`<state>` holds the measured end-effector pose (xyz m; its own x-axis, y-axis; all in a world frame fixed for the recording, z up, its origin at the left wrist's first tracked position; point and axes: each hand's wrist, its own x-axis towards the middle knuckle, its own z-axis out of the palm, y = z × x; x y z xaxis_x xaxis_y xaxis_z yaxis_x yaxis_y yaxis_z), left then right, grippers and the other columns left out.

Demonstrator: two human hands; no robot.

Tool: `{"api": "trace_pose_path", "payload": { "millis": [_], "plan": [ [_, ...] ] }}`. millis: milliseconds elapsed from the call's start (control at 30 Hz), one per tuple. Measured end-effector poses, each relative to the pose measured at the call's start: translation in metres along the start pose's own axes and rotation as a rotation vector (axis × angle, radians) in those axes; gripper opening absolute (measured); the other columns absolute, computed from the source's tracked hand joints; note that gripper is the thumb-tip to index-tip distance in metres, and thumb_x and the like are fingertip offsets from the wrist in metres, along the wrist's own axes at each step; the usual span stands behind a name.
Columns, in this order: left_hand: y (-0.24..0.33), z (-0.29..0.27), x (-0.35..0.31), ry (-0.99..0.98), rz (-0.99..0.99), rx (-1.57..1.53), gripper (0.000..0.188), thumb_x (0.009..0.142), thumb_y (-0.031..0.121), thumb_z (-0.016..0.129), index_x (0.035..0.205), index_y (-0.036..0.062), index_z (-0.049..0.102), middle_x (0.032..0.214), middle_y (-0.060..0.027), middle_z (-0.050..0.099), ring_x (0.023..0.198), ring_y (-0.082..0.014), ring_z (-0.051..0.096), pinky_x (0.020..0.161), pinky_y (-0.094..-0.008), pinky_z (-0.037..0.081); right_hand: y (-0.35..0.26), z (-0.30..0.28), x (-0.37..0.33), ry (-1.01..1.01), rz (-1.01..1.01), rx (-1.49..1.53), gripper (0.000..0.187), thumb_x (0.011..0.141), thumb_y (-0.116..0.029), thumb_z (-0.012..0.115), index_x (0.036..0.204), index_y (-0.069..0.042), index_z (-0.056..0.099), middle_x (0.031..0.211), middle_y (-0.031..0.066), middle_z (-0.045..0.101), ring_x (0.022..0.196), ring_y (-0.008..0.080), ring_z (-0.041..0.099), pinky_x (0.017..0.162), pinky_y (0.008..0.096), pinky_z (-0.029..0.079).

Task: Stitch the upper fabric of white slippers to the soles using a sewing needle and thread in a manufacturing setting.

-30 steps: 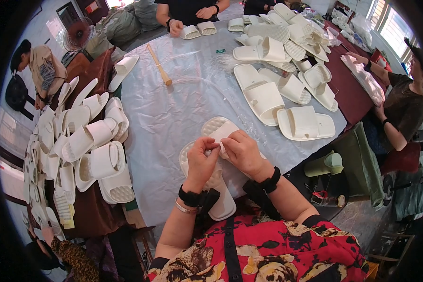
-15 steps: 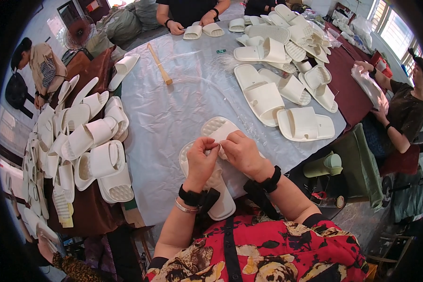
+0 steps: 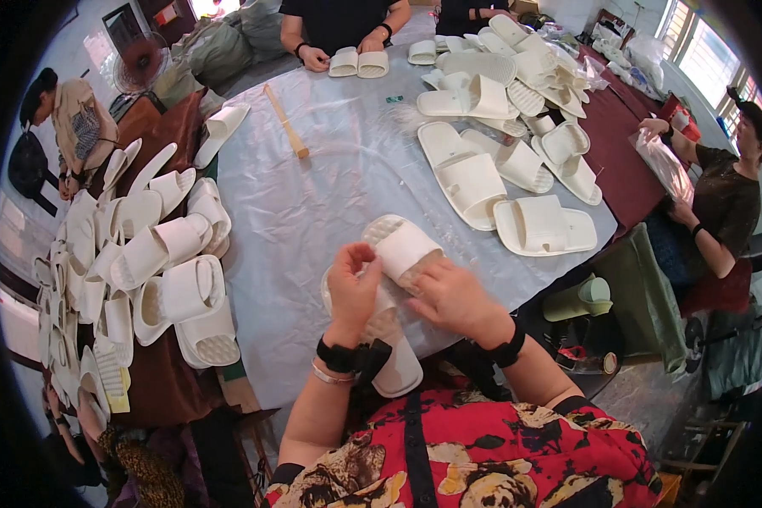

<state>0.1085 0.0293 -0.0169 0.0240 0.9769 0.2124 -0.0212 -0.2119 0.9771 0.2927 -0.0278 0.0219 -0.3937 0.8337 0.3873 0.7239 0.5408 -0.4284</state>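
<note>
fingers of the left hand (image 3: 353, 290) curl over the inner edge of a white slipper (image 3: 402, 247), thumb and forefinger pinching near its strap, while the right hand (image 3: 454, 298) lies closed on the slipper's near end. compared with a second ago, little has shifted: both hands sit in the same spot at the near edge of the plastic-covered table (image 3: 313, 195), so the fiddling at the strap looks unfinished. the slipper's long axis runs from lower right up to upper left, ribbed end pointing away. a second slipper (image 3: 391, 366) lies under the wrists. a slipper pile (image 3: 144, 271) sits to the left.
</note>
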Motion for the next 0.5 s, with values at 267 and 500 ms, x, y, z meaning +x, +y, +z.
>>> {"api": "trace_pose_path", "payload": {
  "millis": [267,500],
  "plan": [
    [0.014,-0.061,-0.01,0.19,-0.018,0.291,0.029,0.08,0.013,0.068,0.106,0.0034,0.059,0.102,-0.0069,0.062,0.098,-0.0186,0.057,0.086,-0.0352,0.042,-0.005,0.015,-0.003,-0.085,0.002,-0.052,0.047,0.072,-0.031,0.073,0.102,0.002,0.058,0.105,0.0174,0.057,0.102,0.0339,0.054,0.086,0.0411,0.046],
    [-0.034,-0.098,-0.034,0.182,-0.104,0.2,0.023,0.082,0.01,0.066,0.102,-0.0002,0.06,0.095,-0.0049,0.062,0.083,-0.0124,0.056,0.076,-0.0281,0.047,-0.009,0.019,0.01,-0.087,0.04,-0.067,0.049,0.072,-0.034,0.072,0.101,0.003,0.058,0.102,0.0189,0.057,0.098,0.0352,0.053,0.084,0.042,0.045]
  ]
}}
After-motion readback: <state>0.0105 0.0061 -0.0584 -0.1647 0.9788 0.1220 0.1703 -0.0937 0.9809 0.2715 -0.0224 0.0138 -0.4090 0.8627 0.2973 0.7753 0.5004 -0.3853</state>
